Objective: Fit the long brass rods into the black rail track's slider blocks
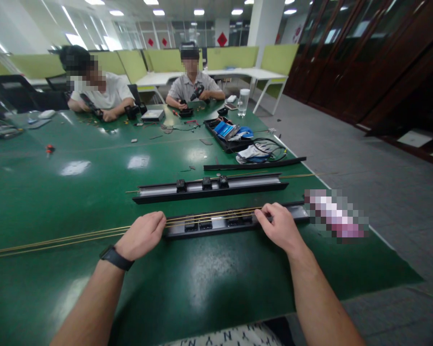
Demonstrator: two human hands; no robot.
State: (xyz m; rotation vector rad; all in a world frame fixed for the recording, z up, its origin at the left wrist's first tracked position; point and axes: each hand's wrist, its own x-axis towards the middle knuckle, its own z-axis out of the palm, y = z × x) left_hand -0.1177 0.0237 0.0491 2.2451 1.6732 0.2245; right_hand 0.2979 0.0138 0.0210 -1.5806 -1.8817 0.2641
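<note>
Several thin brass-coloured rods point(212, 216) run lengthwise above a black-edged channel point(220, 225) and extend far past its left end. My left hand point(144, 234) is closed around the rods at the channel's left end, with a dark band on that wrist. Toward the right, my right hand point(279, 226) pinches the same rods near their right end, above the channel. Small black blocks point(205, 222) sit inside the channel beneath the rods. Just beyond lies a second channel point(245, 185) with black blocks point(207, 183) and thin rods along it.
A black strip point(254, 164) lies farther back, near a black tray point(234, 144) of blue items and a cable bundle point(261, 151). A glass point(243, 102) stands behind. Two people work across the green table point(104, 158). A blurred pink item point(335, 214) is at right.
</note>
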